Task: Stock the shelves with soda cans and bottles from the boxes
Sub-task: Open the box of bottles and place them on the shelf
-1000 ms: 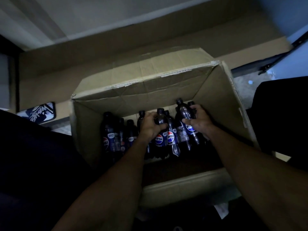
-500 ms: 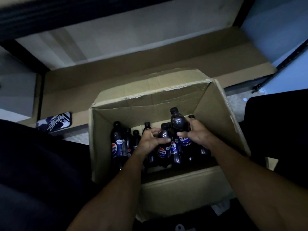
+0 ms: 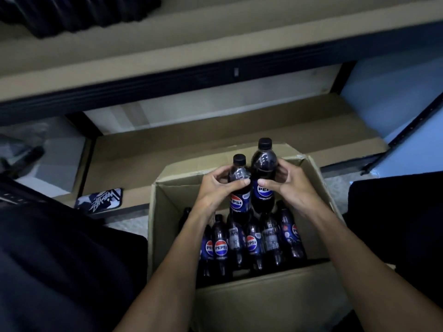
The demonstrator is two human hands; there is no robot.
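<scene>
An open cardboard box sits on the floor between my knees, with several dark Pepsi bottles standing inside. My left hand grips one Pepsi bottle around its shoulder, lifted above the box. My right hand grips a second Pepsi bottle, held slightly higher and touching the first. Both bottles are upright with black caps.
A low shelf lined with cardboard lies just beyond the box. An upper shelf board holds dark bottles at the top left. A patterned phone lies on the low shelf's front edge. My dark-clothed legs flank the box.
Both hands have lifted their bottles up out of the box. The view has tilted upward, bringing the upper shelf into sight.
</scene>
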